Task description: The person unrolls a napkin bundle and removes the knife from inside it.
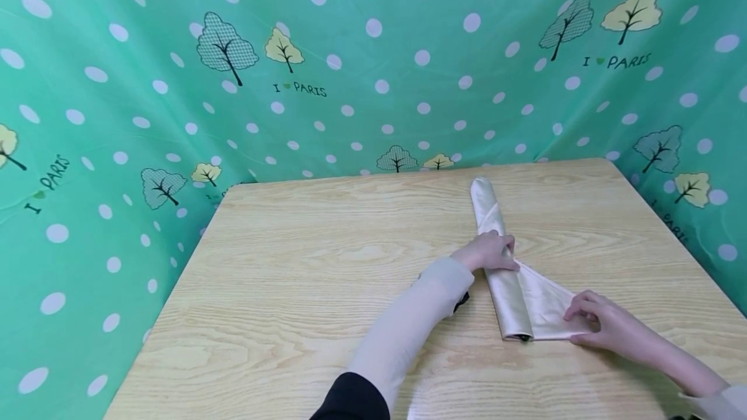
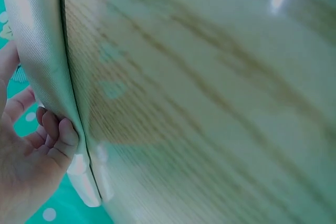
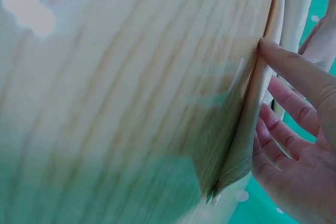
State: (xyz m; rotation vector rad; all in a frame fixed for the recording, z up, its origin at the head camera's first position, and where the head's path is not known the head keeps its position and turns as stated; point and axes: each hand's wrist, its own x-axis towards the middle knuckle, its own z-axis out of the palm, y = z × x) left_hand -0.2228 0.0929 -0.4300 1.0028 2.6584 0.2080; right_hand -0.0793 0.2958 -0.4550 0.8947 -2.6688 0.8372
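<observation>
A pale, shiny satin-like cloth [image 1: 506, 300] lies on the table, partly rolled into a long tube; a dark thing shows inside its near end. My left hand [image 1: 489, 251] reaches across the middle of the roll and grips it, and the left wrist view shows curled fingers [image 2: 65, 135] against the cloth. To the right, a loose flap [image 1: 545, 306] spreads flat from the tube. At the flap's right edge is my right hand [image 1: 609, 326], its thumb touching the near corner and its fingers lightly bent over the cloth. Several right-hand fingers [image 3: 286, 129] look spread and relaxed.
The wood-grain table [image 1: 280, 290] stretches left, behind and in front of the roll. A green dotted curtain [image 1: 350, 83] with printed trees hangs along the table's back and sides. Glare shines off the tabletop in both wrist views.
</observation>
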